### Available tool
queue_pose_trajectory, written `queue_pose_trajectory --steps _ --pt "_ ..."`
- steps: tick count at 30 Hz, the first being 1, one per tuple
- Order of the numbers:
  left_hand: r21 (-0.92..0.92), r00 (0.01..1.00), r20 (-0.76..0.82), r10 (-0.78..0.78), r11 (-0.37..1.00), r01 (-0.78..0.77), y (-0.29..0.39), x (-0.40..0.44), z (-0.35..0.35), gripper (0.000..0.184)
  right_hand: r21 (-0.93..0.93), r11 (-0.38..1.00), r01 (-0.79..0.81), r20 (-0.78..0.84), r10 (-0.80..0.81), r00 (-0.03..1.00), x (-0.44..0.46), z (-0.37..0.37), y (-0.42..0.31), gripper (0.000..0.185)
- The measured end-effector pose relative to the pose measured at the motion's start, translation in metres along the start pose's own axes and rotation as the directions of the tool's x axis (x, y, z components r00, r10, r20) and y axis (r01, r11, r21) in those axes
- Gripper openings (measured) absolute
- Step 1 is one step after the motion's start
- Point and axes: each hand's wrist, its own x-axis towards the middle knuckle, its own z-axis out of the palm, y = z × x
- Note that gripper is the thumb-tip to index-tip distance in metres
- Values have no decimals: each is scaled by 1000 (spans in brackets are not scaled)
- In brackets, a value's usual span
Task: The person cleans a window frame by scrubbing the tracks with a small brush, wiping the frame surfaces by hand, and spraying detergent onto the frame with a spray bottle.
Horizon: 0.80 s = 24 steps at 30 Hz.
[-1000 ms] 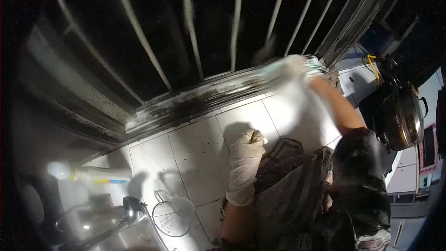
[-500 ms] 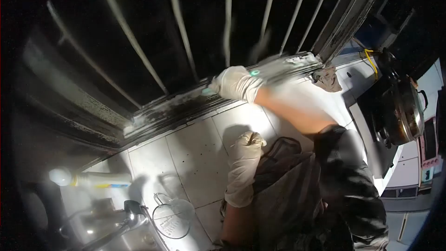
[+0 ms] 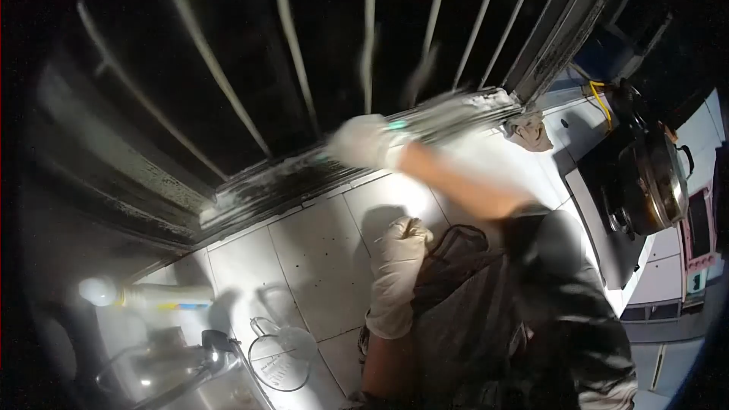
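Observation:
My right hand [image 3: 364,142], in a white glove and blurred by motion, is closed over the dark window track [image 3: 281,182]. Teal-green bits of a slim tool [image 3: 397,125] show on both sides of the fist; its kind is too smeared to make out. Pale residue lies along the track at both ends. Lower down, my left hand [image 3: 402,239], also gloved, is curled into a fist above the white tiled counter [image 3: 319,247]. Whatever may be inside those fingers is hidden. Dark cloth of my clothing [image 3: 463,304] lies just beside it.
Metal bars [image 3: 288,38] rise behind the track. A crumpled grey-brown cloth [image 3: 531,133] sits at its right end. Farther right, a lidded pot [image 3: 653,182] stands on the stove. At lower left are a glass measuring jug [image 3: 279,361], a pale bottle [image 3: 163,296] and a faucet [image 3: 216,353].
My right hand has shifted slightly left and down along the track, with the teal-green tool still in it. The left fist has stayed in place.

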Motion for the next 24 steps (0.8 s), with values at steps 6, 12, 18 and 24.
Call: queue_pose_trajectory --steps 6,12,18,24 --pt "21 998 -16 -68 997 69 -10 6 -9 24 235 878 -418 157 390 907 -71 -55 32 24" --pt "78 995 -4 -96 992 96 11 -1 -4 26 -213 660 -721 149 751 643 -160 -9 172 36" --pt "104 995 29 -100 990 96 -7 8 -2 26 121 833 -540 232 505 832 -99 -60 42 29" --pt "47 989 20 -147 988 146 7 -1 -13 24 363 893 -267 93 251 964 -40 -28 19 26"
